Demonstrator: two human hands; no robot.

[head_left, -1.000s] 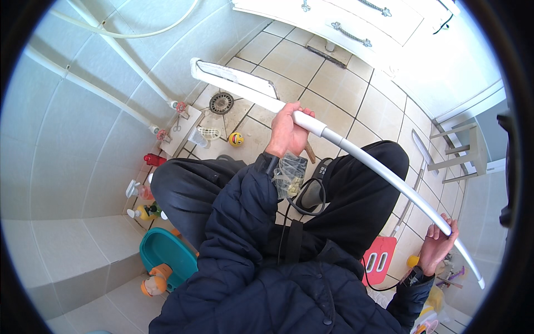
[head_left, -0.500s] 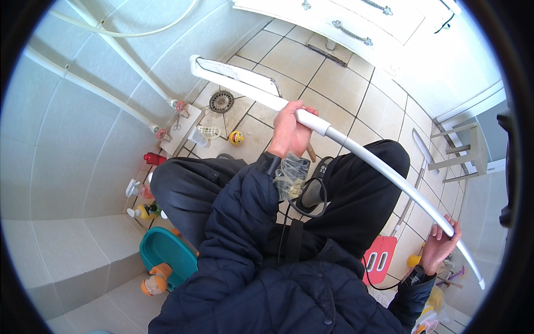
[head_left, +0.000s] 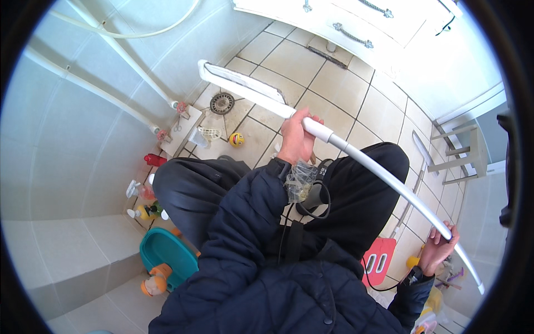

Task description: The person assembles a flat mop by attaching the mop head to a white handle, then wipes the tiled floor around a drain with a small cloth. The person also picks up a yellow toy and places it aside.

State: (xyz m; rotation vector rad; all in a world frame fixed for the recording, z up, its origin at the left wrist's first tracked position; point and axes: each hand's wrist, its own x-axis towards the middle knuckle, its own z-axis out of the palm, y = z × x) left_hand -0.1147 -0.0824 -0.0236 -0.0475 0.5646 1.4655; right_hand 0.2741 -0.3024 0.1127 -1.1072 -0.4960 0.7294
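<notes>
White pole [head_left: 384, 174] in the grip of both hands [head_left: 297, 139] [head_left: 436, 253], marking [head_left: 322, 171] on shoe [head_left: 312, 196] illegible

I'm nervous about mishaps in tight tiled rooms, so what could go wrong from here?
1. The right hand supports the long white pole near one end, and its grip looks loose, so that end might slip.
2. The pole's other end points toward the white wall pipes; a careless swing could knock them.
3. A black cable runs to the right cuff and might snag if that arm stretches.
</notes>
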